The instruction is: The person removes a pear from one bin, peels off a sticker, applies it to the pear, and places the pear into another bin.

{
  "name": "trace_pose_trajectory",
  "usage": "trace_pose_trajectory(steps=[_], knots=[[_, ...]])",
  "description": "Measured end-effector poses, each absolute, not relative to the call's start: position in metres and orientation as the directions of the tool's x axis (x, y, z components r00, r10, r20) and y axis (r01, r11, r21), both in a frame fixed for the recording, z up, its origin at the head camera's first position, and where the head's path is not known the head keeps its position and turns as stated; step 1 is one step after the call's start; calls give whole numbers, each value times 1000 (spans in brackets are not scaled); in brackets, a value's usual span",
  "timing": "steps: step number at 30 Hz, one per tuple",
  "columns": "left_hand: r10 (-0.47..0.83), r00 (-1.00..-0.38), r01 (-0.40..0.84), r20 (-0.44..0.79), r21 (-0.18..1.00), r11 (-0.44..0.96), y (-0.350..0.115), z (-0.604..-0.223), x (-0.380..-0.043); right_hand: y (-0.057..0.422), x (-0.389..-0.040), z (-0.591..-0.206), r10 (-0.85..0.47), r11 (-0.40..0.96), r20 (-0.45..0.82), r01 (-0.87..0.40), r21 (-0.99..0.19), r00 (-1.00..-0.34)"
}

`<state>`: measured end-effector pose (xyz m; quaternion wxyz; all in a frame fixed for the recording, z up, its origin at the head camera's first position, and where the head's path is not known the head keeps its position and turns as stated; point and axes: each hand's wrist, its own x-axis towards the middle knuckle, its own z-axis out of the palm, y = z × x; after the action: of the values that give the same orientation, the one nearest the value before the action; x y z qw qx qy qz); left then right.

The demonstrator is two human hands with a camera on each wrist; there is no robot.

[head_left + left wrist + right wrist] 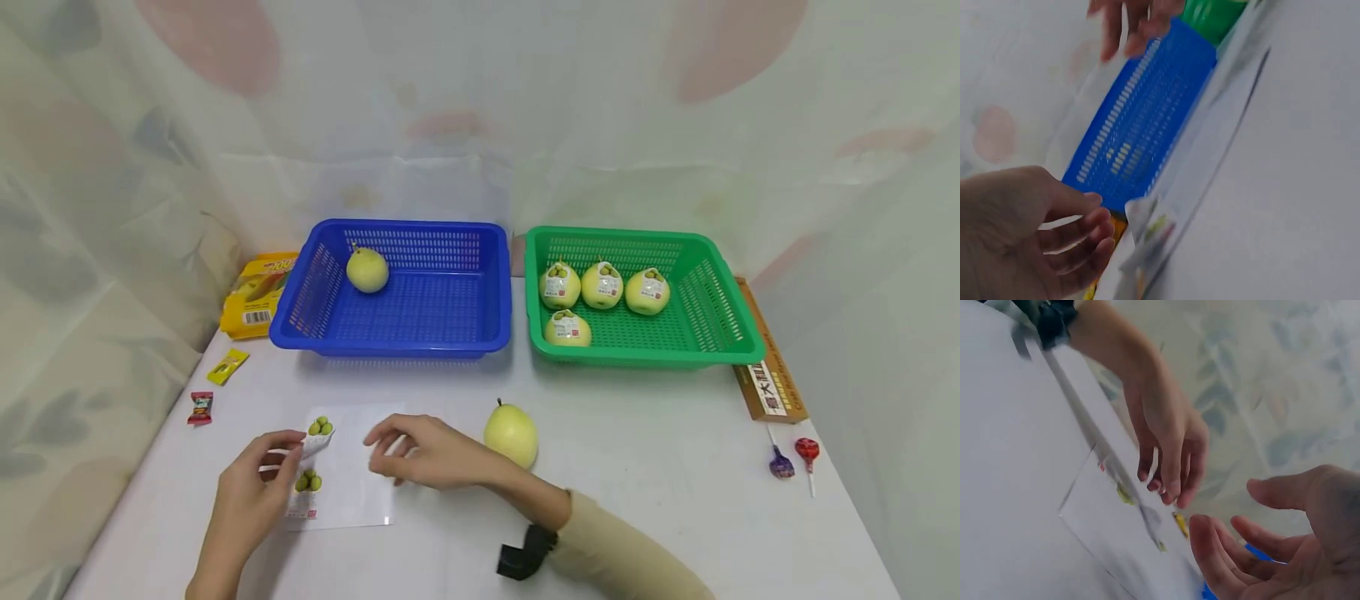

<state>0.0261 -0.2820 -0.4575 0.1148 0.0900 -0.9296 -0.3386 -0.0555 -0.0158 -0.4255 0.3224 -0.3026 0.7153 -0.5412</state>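
Note:
A sheet of pear-print stickers lies on the table at the left, with one sticker partly lifted and curled up from it. My left hand is at the sheet's left edge, its fingers loosely bent and the tips right beside the raised sticker. A narrow gap shows between those fingertips and the sticker in the left wrist view. Over the sheet's right side hangs my right hand, fingers loosely curved, thumb apart, nothing between them. Just behind the right wrist sits an unlabelled pear.
A blue basket holds one pear. Several stickered pears are in the green basket. Yellow packaging and small candies lie left; a brown box and lollipops lie right.

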Motion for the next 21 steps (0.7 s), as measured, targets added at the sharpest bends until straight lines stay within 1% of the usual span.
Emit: trace_pose_trajectory(steps=[2, 4, 8, 12, 15, 18, 21], knots=[[-288, -954, -171, 88, 627, 760, -290, -463, 31, -47, -68, -432, -775, 246, -130, -105, -964, -619], [-311, -950, -228, 26, 623, 748, -294, -468, 34, -73, -79, -439, -750, 286, -123, -151, -946, -650], [-321, -945, -292, -65, 614, 734, -297, -474, 36, -109, -96, -451, -683, 389, -115, -225, -894, -722], [-292, -950, -296, -109, 612, 733, -298, -474, 36, -125, -103, -462, -616, 487, -138, -237, -840, -776], [-273, -953, -294, -129, 609, 737, -299, -473, 36, -133, -101, -467, -579, 565, -149, -264, -782, -801], [-277, -949, -310, -150, 606, 733, -298, -471, 37, -140, -98, -468, -541, 651, -151, -298, -698, -827], [-286, -942, -334, -177, 605, 723, -297, -470, 36, -143, -96, -466, -514, 700, -152, -311, -643, -844]])
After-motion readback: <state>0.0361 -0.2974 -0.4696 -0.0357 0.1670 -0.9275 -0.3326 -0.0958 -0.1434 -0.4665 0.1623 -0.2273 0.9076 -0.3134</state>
